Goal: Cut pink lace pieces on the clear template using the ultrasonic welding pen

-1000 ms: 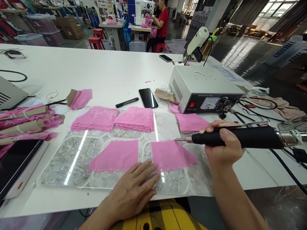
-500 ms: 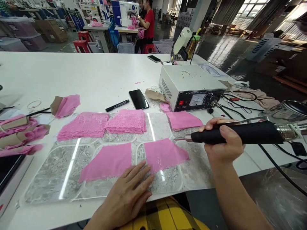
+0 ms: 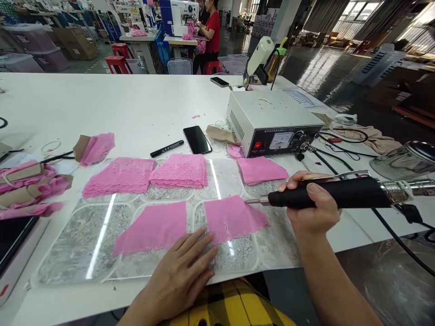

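Note:
My right hand (image 3: 314, 203) grips a black handheld welding tool (image 3: 353, 192) with a thin metal tip and a cable at its rear. The tip points left, at the upper right edge of a pink fabric piece (image 3: 233, 219); whether it touches cannot be made out. My left hand (image 3: 186, 267) lies flat, fingers stretched, at the lower edges of that piece and a second pink fabric piece (image 3: 152, 228). Both pieces rest on a clear patterned mat (image 3: 78, 244). Behind them are two stacks of pink lace pieces (image 3: 118, 176) (image 3: 180, 171) and a plain pink stack (image 3: 261, 170).
A grey generator box (image 3: 275, 122) with a dial stands at the back right, its cables running right. A phone (image 3: 197, 139) and a marker (image 3: 166, 148) lie behind the stacks. Pink bundles (image 3: 30, 188) sit at left, a glass jar (image 3: 401, 160) at right. A person in red works beyond.
My right hand has shifted slightly left and down with the tool, bringing its tip to the right fabric piece's upper edge. My left hand stays in place.

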A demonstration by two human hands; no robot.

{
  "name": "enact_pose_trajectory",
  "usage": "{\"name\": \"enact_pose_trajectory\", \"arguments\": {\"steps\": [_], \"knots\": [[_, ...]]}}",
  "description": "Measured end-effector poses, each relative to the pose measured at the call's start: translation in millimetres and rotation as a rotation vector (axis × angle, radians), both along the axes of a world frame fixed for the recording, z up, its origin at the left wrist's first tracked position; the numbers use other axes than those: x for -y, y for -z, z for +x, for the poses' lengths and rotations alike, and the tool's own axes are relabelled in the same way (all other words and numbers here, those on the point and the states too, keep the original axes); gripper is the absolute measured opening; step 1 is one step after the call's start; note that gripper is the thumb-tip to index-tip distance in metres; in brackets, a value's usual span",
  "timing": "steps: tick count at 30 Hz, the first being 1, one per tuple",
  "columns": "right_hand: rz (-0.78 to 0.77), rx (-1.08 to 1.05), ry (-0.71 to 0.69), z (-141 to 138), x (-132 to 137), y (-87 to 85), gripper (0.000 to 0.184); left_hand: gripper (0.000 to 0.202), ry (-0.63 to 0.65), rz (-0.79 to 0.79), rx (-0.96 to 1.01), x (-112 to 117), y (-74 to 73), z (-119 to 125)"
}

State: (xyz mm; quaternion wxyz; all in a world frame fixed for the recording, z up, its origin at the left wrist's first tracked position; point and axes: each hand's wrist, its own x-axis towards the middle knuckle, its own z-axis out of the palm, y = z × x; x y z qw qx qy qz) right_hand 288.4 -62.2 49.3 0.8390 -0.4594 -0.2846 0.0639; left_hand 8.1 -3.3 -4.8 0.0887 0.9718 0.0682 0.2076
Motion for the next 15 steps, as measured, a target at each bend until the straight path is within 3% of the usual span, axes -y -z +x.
{"name": "enact_pose_trajectory", "arguments": {"steps": [15], "knots": [[-0.02,0.034,-0.004,-0.1,-1.4,0.6,0.003,0.034,0.018,0.006,-0.01,-2.1,-1.7,0.9]]}}
